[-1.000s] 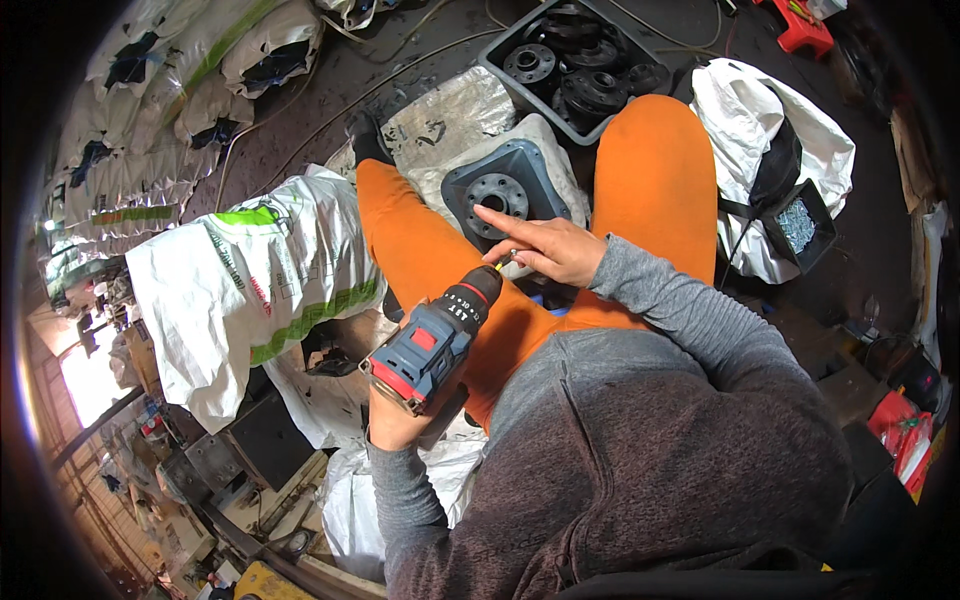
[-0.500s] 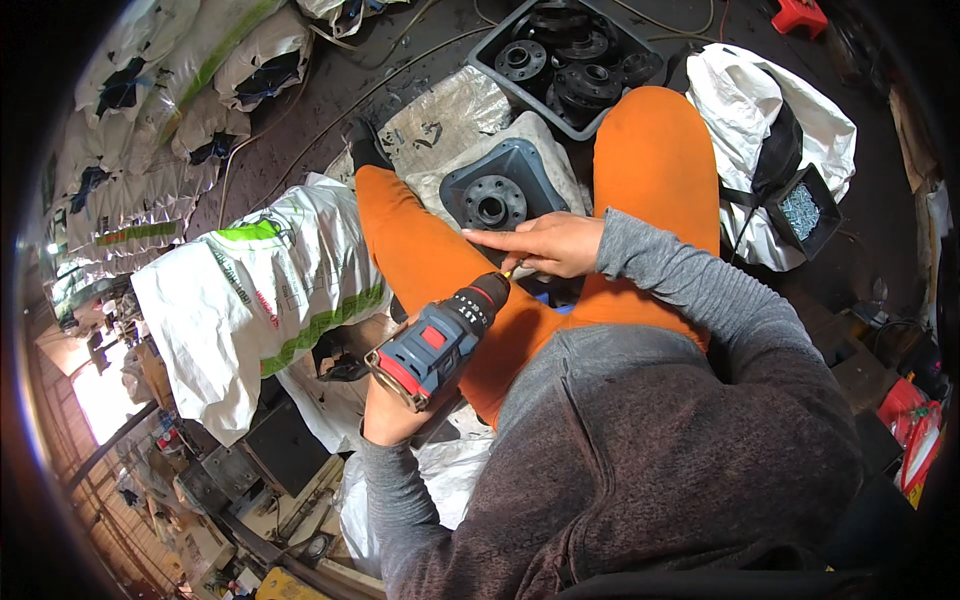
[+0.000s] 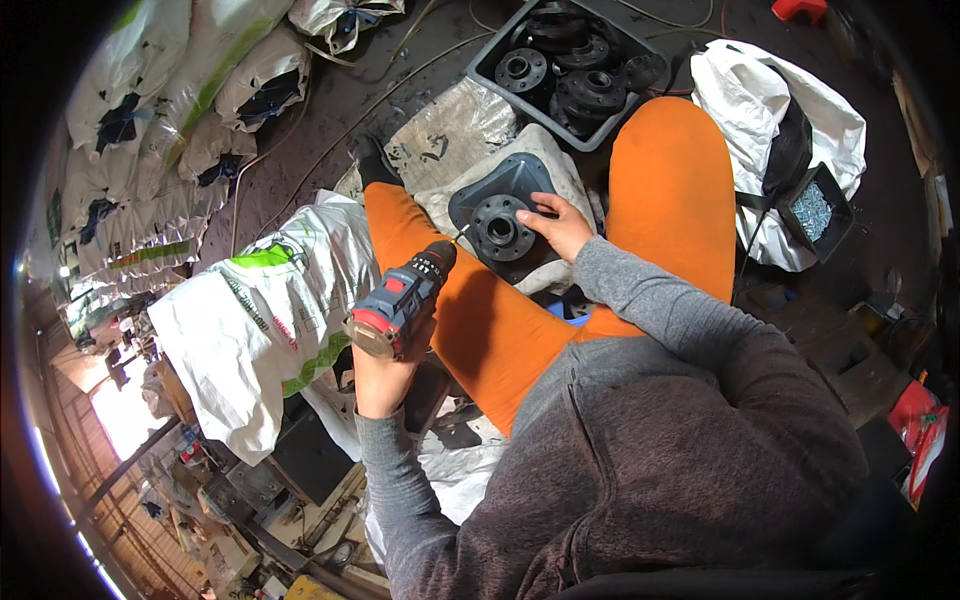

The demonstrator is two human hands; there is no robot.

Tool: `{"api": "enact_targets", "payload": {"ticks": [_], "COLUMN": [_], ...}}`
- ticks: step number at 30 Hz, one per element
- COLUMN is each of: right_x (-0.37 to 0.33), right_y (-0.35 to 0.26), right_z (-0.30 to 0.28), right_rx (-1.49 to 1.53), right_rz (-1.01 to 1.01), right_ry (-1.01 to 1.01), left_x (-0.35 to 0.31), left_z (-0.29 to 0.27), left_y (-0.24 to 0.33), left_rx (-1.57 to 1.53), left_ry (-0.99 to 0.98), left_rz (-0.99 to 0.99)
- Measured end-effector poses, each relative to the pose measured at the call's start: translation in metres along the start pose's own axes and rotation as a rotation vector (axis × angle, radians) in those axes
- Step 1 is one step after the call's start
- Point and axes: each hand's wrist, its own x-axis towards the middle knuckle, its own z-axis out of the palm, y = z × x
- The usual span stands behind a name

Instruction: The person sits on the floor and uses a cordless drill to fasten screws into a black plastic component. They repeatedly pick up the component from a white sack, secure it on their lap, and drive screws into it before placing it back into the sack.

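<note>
A white printed sack (image 3: 265,320) was spread at the left of the left knee. Beyond the knees a grey crate (image 3: 583,143) was filled with black flanged parts (image 3: 590,90), the nearest stacked toward its lower corner. Between the legs a pale cloth (image 3: 575,180) was laid out, and on it was set a grey square-rimmed tray (image 3: 527,175). Beyond the right knee a black bin (image 3: 838,232) was filled with small silvery pieces (image 3: 812,212). A power drill (image 3: 395,300) was held by the left hand (image 3: 385,375), its fingers wrapped around the handle, its nose aimed up toward the tray's left edge. A round black hub (image 3: 499,240) was seated inside the tray's edges, ahead of the drill and left of the right hand (image 3: 560,228), whose thumb was laid at the hub's right rim with the forefinger spread apart from it; contact could not be told. The thin bit (image 3: 461,233) was pointed at the hub's left rim; whether it was touching could not be seen.
</note>
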Motion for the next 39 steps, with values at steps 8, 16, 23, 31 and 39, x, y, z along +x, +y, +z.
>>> {"api": "enact_targets", "payload": {"ticks": [8, 16, 23, 31, 39], "right_x": [0.013, 0.004, 0.016, 0.02, 0.013], "right_y": [-0.011, -0.03, -0.015, -0.011, -0.019], "right_z": [0.006, 0.011, 0.017, 0.024, 0.017], "right_rx": [0.24, 0.262, 0.158, 0.119, 0.062], "right_rz": [0.075, -0.064, -0.071, -0.1, -0.102], "right_ry": [-0.136, -0.177, -0.156, -0.103, -0.056], "left_x": [0.022, 0.037, 0.045, 0.045, 0.049], "left_z": [0.003, -0.009, -0.007, -0.002, -0.004], "left_y": [-0.018, 0.012, 0.007, 0.009, -0.001], "left_rx": [0.154, 0.067, 0.053, 0.004, 0.067], "left_ry": [-0.115, -0.181, -0.178, -0.15, -0.189], "left_rz": [-0.136, -0.241, -0.352, -0.333, -0.317]}}
